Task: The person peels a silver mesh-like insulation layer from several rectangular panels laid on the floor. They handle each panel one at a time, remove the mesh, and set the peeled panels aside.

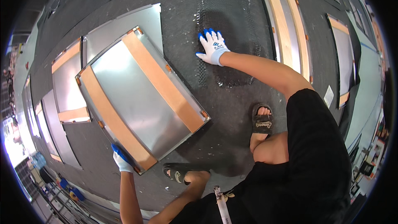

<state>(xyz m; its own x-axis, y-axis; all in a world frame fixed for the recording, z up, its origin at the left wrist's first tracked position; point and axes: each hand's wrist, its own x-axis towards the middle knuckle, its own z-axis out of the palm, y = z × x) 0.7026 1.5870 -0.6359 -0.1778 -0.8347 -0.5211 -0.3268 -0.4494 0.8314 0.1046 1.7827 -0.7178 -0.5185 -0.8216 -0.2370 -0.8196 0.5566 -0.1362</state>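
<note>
My left hand (122, 160), in a white glove with blue fingers, grips the lower left edge of a metal panel (134, 87). The panel is silvery, with two light wooden strips (161, 81) along it and small orange-brown pieces at its edge. It sits at an angle, overlapping a plain metal sheet (124, 27) behind it. My right hand (213, 49), gloved the same way, is spread with fingers apart over a dark textured patch (232, 20) on the black floor covering. Nothing is in it; whether it touches the surface I cannot tell.
More strip-backed panels lie left (68, 83) and right (286, 29), with another panel (342, 54) farther right. My sandalled feet (263, 120) stand between them. A lit-looking cigarette (222, 207) juts in at the bottom. A metal rack (62, 203) stands at lower left.
</note>
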